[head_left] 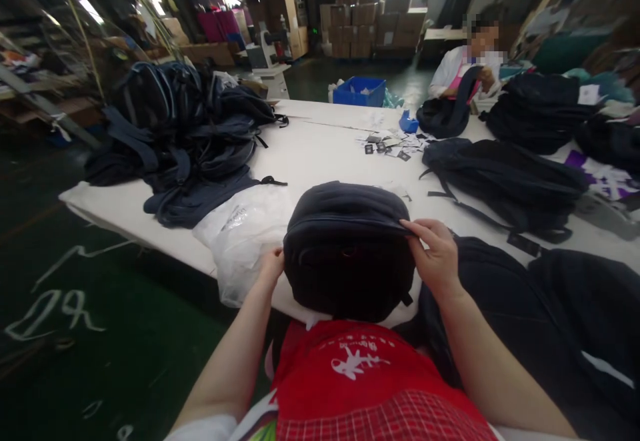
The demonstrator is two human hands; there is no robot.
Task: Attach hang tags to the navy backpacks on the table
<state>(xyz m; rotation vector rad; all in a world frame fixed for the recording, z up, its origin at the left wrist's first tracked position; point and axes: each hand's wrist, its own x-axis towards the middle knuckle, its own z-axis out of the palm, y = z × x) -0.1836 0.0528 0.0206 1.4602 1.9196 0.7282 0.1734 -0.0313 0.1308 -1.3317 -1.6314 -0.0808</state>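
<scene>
A dark navy backpack (350, 261) stands at the table's near edge, right in front of my red apron. At its left side, my left hand (273, 264) has its fingers closed against the fabric edge. My right hand (434, 254) pinches the upper right side, near the seam that runs across the bag. Clear plastic bags (245, 234) lie beside the backpack on the left, close to my left hand. More dark backpacks (505, 308) lie to the right, next to my right forearm.
A heap of dark backpacks (190, 128) covers the table's left side. Tags (390, 144) lie scattered by a blue tape dispenser (409, 122). Behind stands a blue crate (359, 91). A co-worker (465, 74) handles a dark bag at the far right. Another backpack (510, 181) lies nearer.
</scene>
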